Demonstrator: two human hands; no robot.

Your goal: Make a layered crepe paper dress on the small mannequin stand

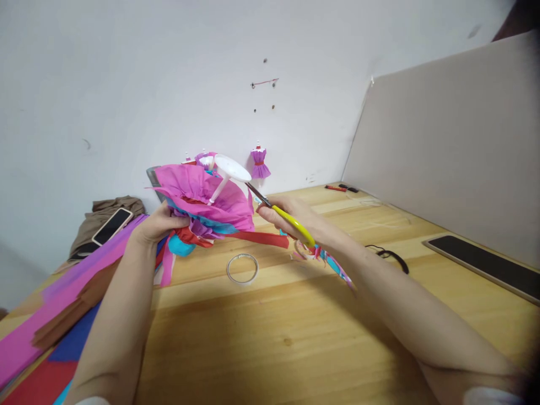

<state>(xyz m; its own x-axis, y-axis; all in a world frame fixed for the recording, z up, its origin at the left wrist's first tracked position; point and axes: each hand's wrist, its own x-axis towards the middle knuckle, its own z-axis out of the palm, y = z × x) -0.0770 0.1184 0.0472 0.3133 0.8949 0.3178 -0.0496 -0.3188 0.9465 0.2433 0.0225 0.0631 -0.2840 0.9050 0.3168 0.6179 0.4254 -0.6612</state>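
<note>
My left hand is closed around a small mannequin dressed in ruffled crepe paper, tipped so its white stand with a round base points up. Its skirt is pink, with blue, purple and red paper below. A red paper strip sticks out to the right. Yellow-handled scissors are in my closed right hand. Their blades point up and left, toward the underside of the white base; I cannot tell whether they touch the paper. The mannequin's upper part is mostly hidden by my left hand and the paper.
A roll of clear tape lies mid-table. Paper strips spread at left beside a phone on brown cloth. Paper scraps, a black strap and another phone lie rightward. A small dressed mannequin stands by the wall.
</note>
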